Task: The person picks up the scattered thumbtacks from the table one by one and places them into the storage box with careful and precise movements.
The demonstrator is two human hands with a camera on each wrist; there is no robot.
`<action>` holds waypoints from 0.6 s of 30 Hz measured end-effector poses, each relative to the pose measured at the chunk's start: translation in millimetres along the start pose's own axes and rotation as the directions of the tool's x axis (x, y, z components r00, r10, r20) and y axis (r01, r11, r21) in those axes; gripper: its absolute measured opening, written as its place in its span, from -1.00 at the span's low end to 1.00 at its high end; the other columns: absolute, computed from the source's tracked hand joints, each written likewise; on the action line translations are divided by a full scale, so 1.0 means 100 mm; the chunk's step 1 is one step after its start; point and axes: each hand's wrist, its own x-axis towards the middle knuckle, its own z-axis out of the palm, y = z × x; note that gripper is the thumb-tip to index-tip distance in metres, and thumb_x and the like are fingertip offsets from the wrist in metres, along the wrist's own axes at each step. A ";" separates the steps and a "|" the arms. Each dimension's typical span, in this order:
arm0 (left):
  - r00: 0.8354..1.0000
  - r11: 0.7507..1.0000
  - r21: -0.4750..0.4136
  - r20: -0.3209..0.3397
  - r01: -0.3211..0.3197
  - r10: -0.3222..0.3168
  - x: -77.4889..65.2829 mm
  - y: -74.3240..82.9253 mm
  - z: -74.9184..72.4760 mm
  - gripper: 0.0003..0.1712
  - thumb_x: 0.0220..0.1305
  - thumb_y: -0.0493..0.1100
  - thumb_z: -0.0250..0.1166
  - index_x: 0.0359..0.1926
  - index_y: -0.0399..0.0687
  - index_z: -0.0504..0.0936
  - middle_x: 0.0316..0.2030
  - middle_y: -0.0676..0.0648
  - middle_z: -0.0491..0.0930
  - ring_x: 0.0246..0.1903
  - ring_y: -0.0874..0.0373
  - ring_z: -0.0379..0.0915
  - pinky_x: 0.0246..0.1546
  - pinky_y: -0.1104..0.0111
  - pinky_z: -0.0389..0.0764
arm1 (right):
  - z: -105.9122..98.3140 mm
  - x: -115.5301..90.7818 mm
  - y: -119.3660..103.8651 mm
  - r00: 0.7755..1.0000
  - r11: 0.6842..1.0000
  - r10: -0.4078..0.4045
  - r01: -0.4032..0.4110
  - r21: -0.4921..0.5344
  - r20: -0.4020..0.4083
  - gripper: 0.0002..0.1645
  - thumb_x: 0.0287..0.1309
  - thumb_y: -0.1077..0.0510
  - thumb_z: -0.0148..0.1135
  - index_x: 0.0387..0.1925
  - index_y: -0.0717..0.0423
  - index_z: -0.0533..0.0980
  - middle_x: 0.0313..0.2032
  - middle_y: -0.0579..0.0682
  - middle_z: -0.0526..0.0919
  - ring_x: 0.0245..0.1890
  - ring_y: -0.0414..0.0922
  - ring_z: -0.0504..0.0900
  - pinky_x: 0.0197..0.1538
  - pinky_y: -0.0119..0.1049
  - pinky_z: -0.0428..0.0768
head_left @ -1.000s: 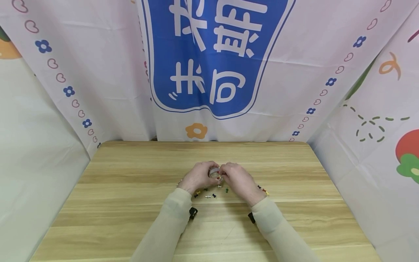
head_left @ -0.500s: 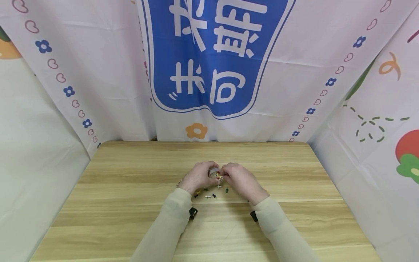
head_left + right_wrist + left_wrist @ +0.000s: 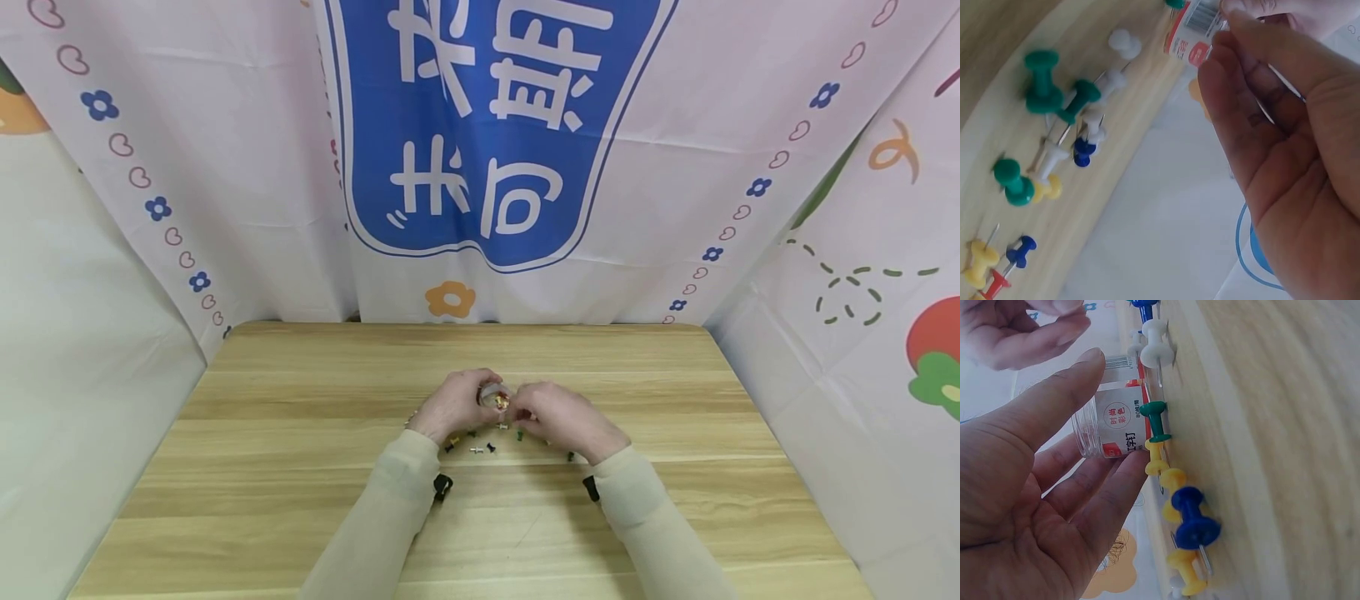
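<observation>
My left hand (image 3: 457, 404) holds a small clear plastic jar (image 3: 1119, 415) with a white and red label, thumb on one side and fingers on the other. The jar appears to stand upright on the table, and colourful push pins (image 3: 502, 402) show inside its mouth. Just right of the jar is my right hand (image 3: 558, 417), its fingers bent; in the right wrist view no pin shows between its fingers (image 3: 1219, 106). Loose push pins lie near both hands, among them a green pin (image 3: 1155, 420), a blue pin (image 3: 1196, 519) and a white pin (image 3: 1157, 344).
Several more pins are scattered on the wooden table (image 3: 300, 500), such as a green pin (image 3: 1043, 81) and a red pin (image 3: 995, 284) by the right wrist. Printed white cloth (image 3: 285, 208) hangs behind the table and at both sides.
My right hand has drawn back from the jar's mouth, toward the right and nearer me. More pins inside the jar are now visible. My left hand and the jar have stayed in place.
</observation>
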 end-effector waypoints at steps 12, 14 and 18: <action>1.000 1.000 0.005 -0.004 -0.004 0.004 0.00 0.00 0.00 -0.42 0.40 -0.15 0.72 0.38 -0.02 0.78 0.24 -0.16 0.86 0.18 -0.07 0.79 0.37 -0.08 0.80 | 0.02 -0.01 0.04 0.997 0.999 -0.047 0.048 -0.013 0.057 -0.85 0.45 0.29 0.64 -0.05 0.01 0.90 -0.02 -0.10 0.96 -0.02 -0.21 0.88 0.10 -0.26 0.86; 1.000 1.000 0.002 -0.004 -0.004 0.004 0.00 0.01 0.00 -0.42 0.41 -0.15 0.72 0.38 -0.02 0.78 0.24 -0.15 0.86 0.18 -0.07 0.79 0.37 -0.09 0.80 | 0.02 -0.01 0.04 0.996 0.998 -0.054 0.056 -0.020 0.064 -0.85 0.43 0.29 0.65 -0.06 0.00 0.90 -0.03 -0.10 0.96 -0.04 -0.23 0.87 0.08 -0.28 0.85; 1.000 1.000 0.000 -0.003 -0.007 0.007 0.01 0.00 0.01 -0.42 0.40 -0.15 0.73 0.37 -0.02 0.78 0.24 -0.15 0.86 0.20 -0.08 0.79 0.37 -0.09 0.80 | 0.02 -0.01 0.03 0.994 0.997 -0.067 0.070 -0.034 0.081 -0.87 0.40 0.28 0.67 -0.14 -0.02 0.89 -0.09 -0.12 0.95 -0.12 -0.27 0.80 0.03 -0.30 0.82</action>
